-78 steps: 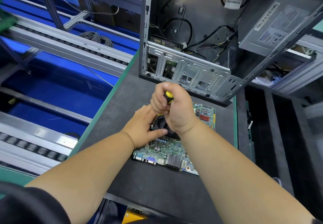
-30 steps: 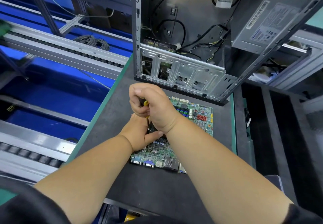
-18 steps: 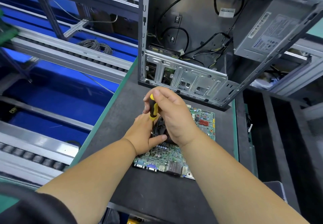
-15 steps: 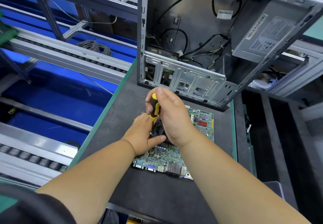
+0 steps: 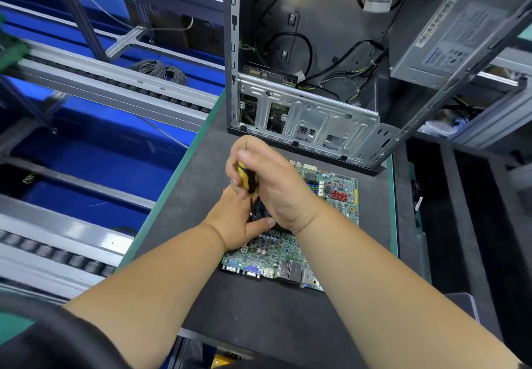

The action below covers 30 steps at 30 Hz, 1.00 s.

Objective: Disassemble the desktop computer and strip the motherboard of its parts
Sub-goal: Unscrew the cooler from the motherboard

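A person's two bare arms reach over a dark worktop (image 5: pixel 259 319) with a green edge. A green motherboard (image 5: pixel 288 256) lies flat on it, its row of ports along the near edge. The right hand (image 5: pixel 276 187) has its fingers clamped round a screwdriver (image 5: pixel 246 180) with a yellow and black handle, held upright over the left part of the board; the shaft runs down between the two hands and its tip is hidden. The left hand (image 5: pixel 236 221) rests on the board's left side, thumb stretched across towards a black cooler (image 5: pixel 263 213), most of which the hands cover. Whether its other fingers are curled cannot be told.

Compared with half a second ago, the right hand sits slightly further left and its fingers are blurred, with more of the yellow handle showing below them. The left hand, the board and the case have not shifted.

Just beyond the board stands an open grey computer case (image 5: pixel 311 118), tilted, with loose black cables (image 5: pixel 357 63) inside and a grey power supply (image 5: pixel 449 37) at its upper right. To the left run metal roller tracks (image 5: pixel 115 80) above blue bins (image 5: pixel 95 161), with a coil of grey wire (image 5: pixel 159 69) on one. Dark trays (image 5: pixel 460 210) stand to the right.
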Available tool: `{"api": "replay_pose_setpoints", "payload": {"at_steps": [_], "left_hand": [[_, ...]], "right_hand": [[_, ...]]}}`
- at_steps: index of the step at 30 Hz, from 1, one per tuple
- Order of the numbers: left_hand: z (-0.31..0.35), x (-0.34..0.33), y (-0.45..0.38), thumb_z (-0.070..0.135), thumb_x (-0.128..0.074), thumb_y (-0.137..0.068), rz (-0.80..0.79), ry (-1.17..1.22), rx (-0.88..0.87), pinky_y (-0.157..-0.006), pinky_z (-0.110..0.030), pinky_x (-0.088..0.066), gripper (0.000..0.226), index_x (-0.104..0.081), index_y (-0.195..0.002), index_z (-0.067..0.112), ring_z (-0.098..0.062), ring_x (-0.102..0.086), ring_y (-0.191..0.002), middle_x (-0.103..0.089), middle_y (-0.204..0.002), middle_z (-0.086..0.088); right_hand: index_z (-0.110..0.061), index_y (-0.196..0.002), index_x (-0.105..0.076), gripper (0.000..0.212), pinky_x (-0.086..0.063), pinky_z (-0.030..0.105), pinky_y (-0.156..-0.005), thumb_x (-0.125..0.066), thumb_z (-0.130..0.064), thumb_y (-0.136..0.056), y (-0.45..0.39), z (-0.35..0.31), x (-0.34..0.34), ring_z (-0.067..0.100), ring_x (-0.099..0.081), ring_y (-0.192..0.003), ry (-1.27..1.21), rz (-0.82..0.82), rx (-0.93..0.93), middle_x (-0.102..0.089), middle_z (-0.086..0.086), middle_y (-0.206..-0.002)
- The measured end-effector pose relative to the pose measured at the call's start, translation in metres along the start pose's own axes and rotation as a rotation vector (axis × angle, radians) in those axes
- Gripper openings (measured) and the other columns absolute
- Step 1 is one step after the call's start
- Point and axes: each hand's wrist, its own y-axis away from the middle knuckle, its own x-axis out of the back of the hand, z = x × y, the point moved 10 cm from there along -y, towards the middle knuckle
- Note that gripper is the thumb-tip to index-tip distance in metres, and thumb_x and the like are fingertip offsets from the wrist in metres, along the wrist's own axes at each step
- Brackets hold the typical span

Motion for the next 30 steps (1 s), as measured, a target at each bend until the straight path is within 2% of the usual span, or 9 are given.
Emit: {"api": "replay_pose_setpoints", "payload": {"at_steps": [2, 5, 8, 10, 17, 20, 25, 28, 30], "left_hand": [[0.002, 0.001, 0.000, 0.060, -0.044, -0.076, -0.001, -0.009, 0.003, -0.089, -0.046, -0.042, 0.075, -0.053, -0.127, 0.007, -0.040, -0.045, -0.113, -0.048, -0.125, -0.024], [0.004, 0.003, 0.000, 0.058, -0.047, -0.078, 0.020, 0.015, -0.024, -0.084, -0.047, -0.044, 0.064, -0.054, -0.122, 0.012, -0.040, -0.047, -0.107, -0.051, -0.119, -0.023], [-0.001, -0.002, -0.001, 0.053, -0.047, -0.076, -0.001, 0.010, -0.020, -0.074, -0.042, -0.042, 0.055, -0.058, -0.111, 0.012, -0.040, -0.050, -0.099, -0.056, -0.108, -0.021], [-0.003, -0.006, -0.002, 0.049, -0.044, -0.073, -0.010, -0.027, -0.024, -0.066, -0.034, -0.030, 0.052, -0.062, -0.099, 0.008, -0.037, -0.051, -0.089, -0.057, -0.094, -0.019], [0.000, -0.001, -0.004, 0.045, -0.042, -0.075, 0.076, -0.052, -0.058, -0.065, -0.031, -0.023, 0.038, -0.057, -0.092, 0.014, -0.022, -0.042, -0.080, -0.050, -0.084, -0.008], [-0.001, 0.004, -0.005, 0.054, -0.050, -0.080, 0.081, 0.036, -0.068, -0.067, -0.031, -0.027, 0.043, -0.054, -0.100, 0.017, -0.017, -0.041, -0.081, -0.054, -0.091, -0.007], [0.003, 0.006, 0.003, 0.058, -0.048, -0.079, 0.115, -0.004, -0.065, -0.064, -0.028, -0.029, 0.049, -0.061, -0.092, 0.012, -0.033, -0.059, -0.077, -0.063, -0.087, -0.016], [0.004, 0.007, 0.001, 0.056, -0.049, -0.079, 0.132, -0.007, -0.082, -0.074, -0.030, -0.036, 0.056, -0.054, -0.115, 0.014, -0.032, -0.054, -0.099, -0.058, -0.110, -0.017], [0.006, 0.008, -0.001, 0.055, -0.051, -0.079, 0.134, 0.046, -0.096, -0.083, -0.037, -0.040, 0.056, -0.046, -0.124, 0.023, -0.030, -0.046, -0.109, -0.048, -0.122, -0.011]], "right_hand": [[-0.010, -0.086, -0.051, 0.016, -0.042, 0.034, -0.073, -0.051, -0.024, -0.092, 0.006, -0.001, 0.003, 0.021, -0.050, -0.069, 0.014, 0.056, 0.003, -0.052, 0.007, -0.076], [-0.011, -0.084, -0.055, 0.015, -0.046, 0.038, -0.079, -0.055, -0.023, -0.093, 0.012, -0.008, 0.004, 0.023, -0.055, -0.073, 0.018, 0.094, 0.014, -0.058, 0.006, -0.075], [-0.008, -0.084, -0.053, 0.018, -0.046, 0.030, -0.074, -0.052, -0.022, -0.094, 0.014, -0.011, 0.003, 0.018, -0.053, -0.070, 0.021, 0.135, 0.038, -0.057, 0.003, -0.072], [-0.007, -0.084, -0.049, 0.020, -0.042, 0.024, -0.067, -0.047, -0.023, -0.096, 0.015, -0.009, 0.002, 0.015, -0.046, -0.067, -0.012, 0.164, 0.068, -0.052, -0.001, -0.069], [-0.004, -0.074, -0.043, 0.030, -0.022, 0.023, -0.049, -0.035, -0.022, -0.097, 0.001, -0.005, 0.001, 0.011, -0.027, -0.050, -0.005, 0.171, 0.129, -0.037, -0.002, -0.054], [-0.012, -0.064, -0.041, 0.030, -0.017, 0.019, -0.045, -0.034, -0.025, -0.090, -0.012, -0.003, 0.007, 0.009, -0.020, -0.042, -0.060, 0.139, 0.063, -0.032, -0.007, -0.044], [-0.008, -0.066, -0.041, 0.031, -0.020, 0.017, -0.044, -0.042, -0.033, -0.085, -0.015, 0.001, -0.023, 0.007, -0.022, -0.041, -0.002, -0.174, -0.009, -0.034, -0.010, -0.047], [-0.007, -0.081, -0.045, 0.022, -0.027, 0.023, -0.049, -0.049, -0.028, -0.082, -0.007, -0.001, -0.013, 0.013, -0.031, -0.048, -0.035, -0.076, -0.005, -0.038, 0.002, -0.054], [-0.006, -0.086, -0.049, 0.019, -0.039, 0.028, -0.061, -0.054, -0.024, -0.087, 0.000, -0.003, 0.001, 0.018, -0.044, -0.060, -0.025, 0.048, -0.003, -0.047, 0.007, -0.066]]}}
